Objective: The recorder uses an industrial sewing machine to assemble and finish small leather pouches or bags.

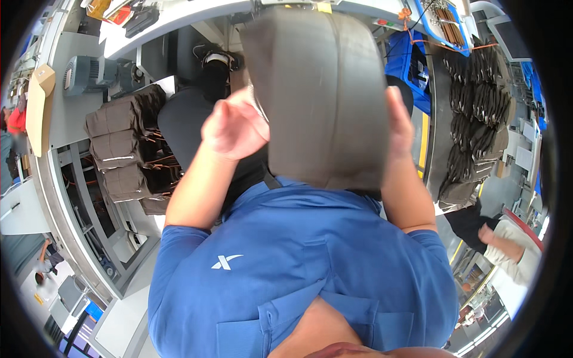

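A large dark grey-brown fabric piece (325,95), likely a bag, with a seam down it and a bit of zipper at its left edge, is held up in front of my chest, slightly blurred. My left hand (237,124) grips it at the left edge, fingers curled in behind the zipper. On the opposite edge, my right hand (399,125) holds it with the fingers upright along the side, partly hidden and blurred.
Stacks of dark pieces (122,149) lie at my left, more hang at the right (471,101). Beyond are a white worktable (167,24), motor (89,74), blue bin (409,59) and tray (444,21). A co-worker's arm (501,244) shows at lower right; other people are at far left.
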### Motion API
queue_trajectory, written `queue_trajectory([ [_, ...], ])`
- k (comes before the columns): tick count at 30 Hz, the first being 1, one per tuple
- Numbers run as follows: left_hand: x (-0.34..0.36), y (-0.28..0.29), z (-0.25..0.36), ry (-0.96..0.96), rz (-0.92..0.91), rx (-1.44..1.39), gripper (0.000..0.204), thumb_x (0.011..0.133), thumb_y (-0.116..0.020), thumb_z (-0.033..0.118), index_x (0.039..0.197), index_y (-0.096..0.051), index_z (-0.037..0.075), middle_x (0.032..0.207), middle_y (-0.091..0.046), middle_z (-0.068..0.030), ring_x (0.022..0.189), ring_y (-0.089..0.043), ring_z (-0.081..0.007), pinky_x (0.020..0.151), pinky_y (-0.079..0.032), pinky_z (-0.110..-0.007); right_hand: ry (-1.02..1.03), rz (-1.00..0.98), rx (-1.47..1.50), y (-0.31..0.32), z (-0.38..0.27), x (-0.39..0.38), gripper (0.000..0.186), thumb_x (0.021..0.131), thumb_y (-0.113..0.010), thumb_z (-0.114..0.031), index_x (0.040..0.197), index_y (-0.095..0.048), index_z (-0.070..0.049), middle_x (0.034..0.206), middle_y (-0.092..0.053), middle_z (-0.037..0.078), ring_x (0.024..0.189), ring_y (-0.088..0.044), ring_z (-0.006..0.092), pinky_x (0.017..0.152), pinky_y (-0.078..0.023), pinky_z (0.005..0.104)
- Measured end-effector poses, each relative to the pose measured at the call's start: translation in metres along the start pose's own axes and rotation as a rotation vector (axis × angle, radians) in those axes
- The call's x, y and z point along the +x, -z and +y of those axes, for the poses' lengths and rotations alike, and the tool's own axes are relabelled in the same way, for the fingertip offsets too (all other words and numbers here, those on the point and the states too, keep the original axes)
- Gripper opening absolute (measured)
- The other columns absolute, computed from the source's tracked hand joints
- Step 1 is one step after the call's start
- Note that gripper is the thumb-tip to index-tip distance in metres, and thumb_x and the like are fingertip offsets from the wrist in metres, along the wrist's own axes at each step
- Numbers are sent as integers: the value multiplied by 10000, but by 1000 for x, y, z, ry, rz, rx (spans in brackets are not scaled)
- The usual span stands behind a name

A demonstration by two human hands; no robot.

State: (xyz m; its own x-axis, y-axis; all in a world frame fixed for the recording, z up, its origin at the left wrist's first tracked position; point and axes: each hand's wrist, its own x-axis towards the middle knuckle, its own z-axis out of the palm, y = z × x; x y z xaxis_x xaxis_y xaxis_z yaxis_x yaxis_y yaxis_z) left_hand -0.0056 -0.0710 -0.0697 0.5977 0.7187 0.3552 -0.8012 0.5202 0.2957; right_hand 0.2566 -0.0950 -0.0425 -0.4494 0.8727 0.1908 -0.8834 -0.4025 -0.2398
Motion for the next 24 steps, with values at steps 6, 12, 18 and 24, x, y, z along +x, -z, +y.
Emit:
queue_trajectory([
  [6, 47, -34, 36, -231, 132, 279, 489, 898, -677, 370, 1277, -652, 62, 1286, -648, -154, 1202, -596, -307, 1018, -456, -439, 141, -328, -313, -34, -32, 48, 586, 1096, -344, -425, 1488, -418, 5, 1466, -513, 150, 1341, -489, 317, 1151, -342, 475],
  [12, 62, -22, 29, -504, 32, 1212, 453, 829, -599, -73, 1281, -603, -92, 1286, -651, -199, 1247, -590, -304, 1095, -401, -401, 583, -191, -1108, -46, -10, 75, 1216, 578, -993, -387, 1500, -309, 16, 1535, -398, 163, 1422, -401, 301, 1180, -321, 438],
  [18, 79, -33, 49, -860, -240, 2457, 254, 697, -678, -3, 937, -743, 48, 1008, -703, -154, 921, -655, -382, 834, -506, -475, 1026, -65, -2501, -50, 1, 79, 434, 600, -760, -110, 1015, -705, 2, 1173, -607, 228, 1158, -506, 415, 1004, -412, 475],
  [24, 86, -36, 48, -769, -195, 2627, 159, 690, -677, -7, 838, -710, 44, 871, -652, -146, 826, -634, -370, 742, -506, -464, 1259, -240, -2715, -25, -33, 91, 283, 679, -719, -86, 946, -747, 5, 1154, -646, 241, 1100, -574, 433, 974, -454, 481],
])
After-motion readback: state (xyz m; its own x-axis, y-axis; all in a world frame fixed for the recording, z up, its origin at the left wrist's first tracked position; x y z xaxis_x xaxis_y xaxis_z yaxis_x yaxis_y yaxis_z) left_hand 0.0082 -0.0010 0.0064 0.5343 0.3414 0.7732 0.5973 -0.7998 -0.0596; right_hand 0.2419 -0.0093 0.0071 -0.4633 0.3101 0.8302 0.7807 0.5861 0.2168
